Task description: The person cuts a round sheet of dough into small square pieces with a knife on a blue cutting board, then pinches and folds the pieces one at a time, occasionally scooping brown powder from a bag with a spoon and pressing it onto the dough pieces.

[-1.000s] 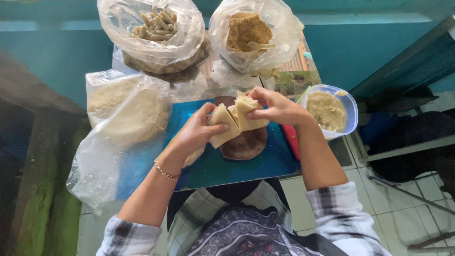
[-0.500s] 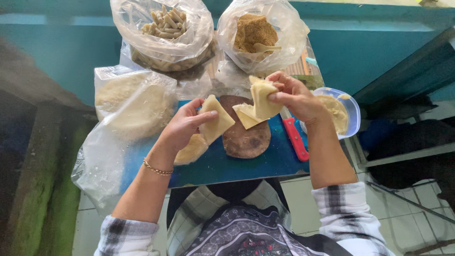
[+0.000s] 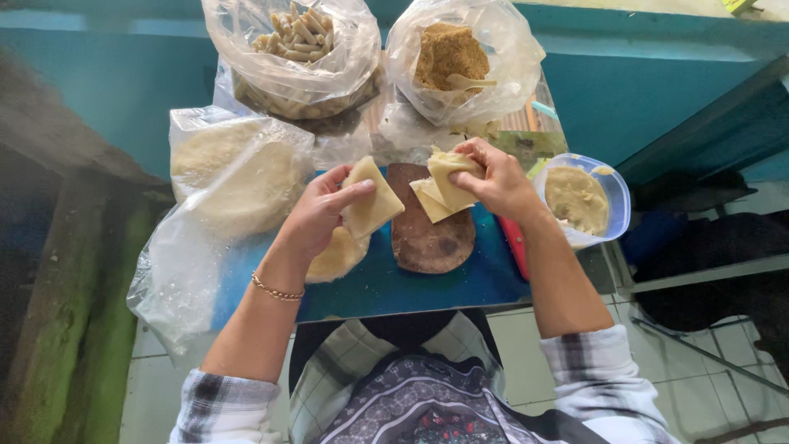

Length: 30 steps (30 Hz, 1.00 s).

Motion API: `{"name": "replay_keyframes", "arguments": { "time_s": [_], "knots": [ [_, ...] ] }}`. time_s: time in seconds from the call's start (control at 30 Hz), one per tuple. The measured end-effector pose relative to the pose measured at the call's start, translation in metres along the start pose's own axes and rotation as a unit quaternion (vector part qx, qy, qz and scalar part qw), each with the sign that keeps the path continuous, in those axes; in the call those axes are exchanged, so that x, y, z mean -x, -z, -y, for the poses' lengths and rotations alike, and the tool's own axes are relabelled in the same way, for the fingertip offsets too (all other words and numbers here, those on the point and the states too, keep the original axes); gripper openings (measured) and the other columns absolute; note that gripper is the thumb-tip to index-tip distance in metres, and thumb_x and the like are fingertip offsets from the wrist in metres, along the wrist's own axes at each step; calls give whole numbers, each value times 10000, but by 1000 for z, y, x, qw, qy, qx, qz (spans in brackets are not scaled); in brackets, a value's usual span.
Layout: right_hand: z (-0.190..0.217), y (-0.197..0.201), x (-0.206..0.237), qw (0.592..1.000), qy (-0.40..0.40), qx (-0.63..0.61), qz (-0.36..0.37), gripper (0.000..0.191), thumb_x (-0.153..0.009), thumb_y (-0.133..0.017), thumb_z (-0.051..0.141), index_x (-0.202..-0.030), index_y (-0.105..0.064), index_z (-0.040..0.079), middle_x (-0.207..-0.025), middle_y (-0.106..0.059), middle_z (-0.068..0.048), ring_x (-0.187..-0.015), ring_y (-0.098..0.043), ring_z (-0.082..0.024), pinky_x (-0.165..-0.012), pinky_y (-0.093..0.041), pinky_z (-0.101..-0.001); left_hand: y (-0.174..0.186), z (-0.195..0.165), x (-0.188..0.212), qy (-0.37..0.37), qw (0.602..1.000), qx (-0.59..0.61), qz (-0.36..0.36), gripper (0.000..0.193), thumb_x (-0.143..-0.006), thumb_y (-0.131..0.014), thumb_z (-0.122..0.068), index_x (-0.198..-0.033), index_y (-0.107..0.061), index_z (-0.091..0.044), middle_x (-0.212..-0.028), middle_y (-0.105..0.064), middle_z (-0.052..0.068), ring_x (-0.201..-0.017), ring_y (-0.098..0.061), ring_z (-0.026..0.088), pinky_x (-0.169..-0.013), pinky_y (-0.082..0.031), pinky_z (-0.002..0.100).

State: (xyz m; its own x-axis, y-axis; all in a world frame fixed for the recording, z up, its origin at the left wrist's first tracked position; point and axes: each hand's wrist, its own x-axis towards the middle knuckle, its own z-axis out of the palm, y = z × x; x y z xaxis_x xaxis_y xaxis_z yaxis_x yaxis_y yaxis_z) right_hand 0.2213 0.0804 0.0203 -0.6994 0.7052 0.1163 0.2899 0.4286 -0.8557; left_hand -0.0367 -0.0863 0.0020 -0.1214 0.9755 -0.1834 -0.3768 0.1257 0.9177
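The left hand point(image 3: 316, 218) grips one pale square wrapper sheet point(image 3: 371, 199) between the thumb and the fingers and holds it above the blue board point(image 3: 460, 284). The right hand point(image 3: 493, 181) pinches a small stack of the same wrappers point(image 3: 444, 185), held a little apart from the first sheet, over a round brown wooden piece point(image 3: 427, 238). The sheets are thin, cream coloured and soft, with slightly bent corners. Under the left hand lies a round pale piece of dough point(image 3: 337, 259).

To the left there is a clear plastic bag with round flat wrappers point(image 3: 238, 173). Behind the hands stand two open clear bags: the left bag holds finished pale rolls point(image 3: 296, 41), and the right bag holds brown crumbly filling point(image 3: 448, 53). To the right stands a clear plastic container with yellowish paste point(image 3: 579, 197). A red handle point(image 3: 516, 247) shows beside the right wrist.
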Motion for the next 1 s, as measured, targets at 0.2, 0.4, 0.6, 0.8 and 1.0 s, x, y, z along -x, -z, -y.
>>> {"name": "replay_keyframes", "arguments": {
  "time_s": [0.2, 0.4, 0.6, 0.8, 1.0],
  "knots": [
    [15, -11, 8, 994, 9, -99, 36, 363, -928, -736, 40, -1264, -601, 54, -1065, -692, -40, -987, -628, -77, -852, -527, -263, 10, -7, 8, -17, 1000, 14, -18, 394, -900, -753, -262, -1230, -641, -79, -1006, -734, 9, -854, -713, 83, -684, -584, 268],
    [26, 9, 8, 976, 18, -210, 57, 370, -924, -742, 41, -1267, -604, 61, -1117, -675, -3, -1051, -636, -76, -910, -521, -258, 11, -8, 4, -22, 998, -43, -32, 395, -882, -759, -274, -1222, -659, -100, -976, -726, 12, -826, -698, 90, -631, -532, 244],
    [14, 12, 0, 967, -60, -169, 179, 357, -926, -731, 138, -1261, -630, 67, -1115, -689, -16, -1039, -622, -78, -895, -495, -256, -2, -10, -24, -62, 997, -49, 11, 404, -874, -782, -238, -1203, -648, -46, -1003, -750, 30, -870, -714, 91, -726, -576, 240],
    [4, 11, -16, 951, -76, -158, 255, 403, -934, -720, 199, -1299, -618, 64, -1146, -678, -12, -1073, -596, -80, -917, -485, -262, 10, -11, -12, -48, 999, -15, -13, 403, -870, -779, -240, -1208, -660, -56, -999, -732, 18, -855, -695, 80, -693, -556, 245],
    [4, -1, -24, 958, -85, -134, 239, 394, -947, -696, 195, -1310, -599, 78, -1132, -679, -21, -1065, -605, -90, -913, -490, -270, 15, -8, -10, -45, 999, -27, -10, 392, -887, -777, -246, -1200, -654, -46, -978, -727, 28, -838, -687, 78, -690, -542, 237]
  ]
}}
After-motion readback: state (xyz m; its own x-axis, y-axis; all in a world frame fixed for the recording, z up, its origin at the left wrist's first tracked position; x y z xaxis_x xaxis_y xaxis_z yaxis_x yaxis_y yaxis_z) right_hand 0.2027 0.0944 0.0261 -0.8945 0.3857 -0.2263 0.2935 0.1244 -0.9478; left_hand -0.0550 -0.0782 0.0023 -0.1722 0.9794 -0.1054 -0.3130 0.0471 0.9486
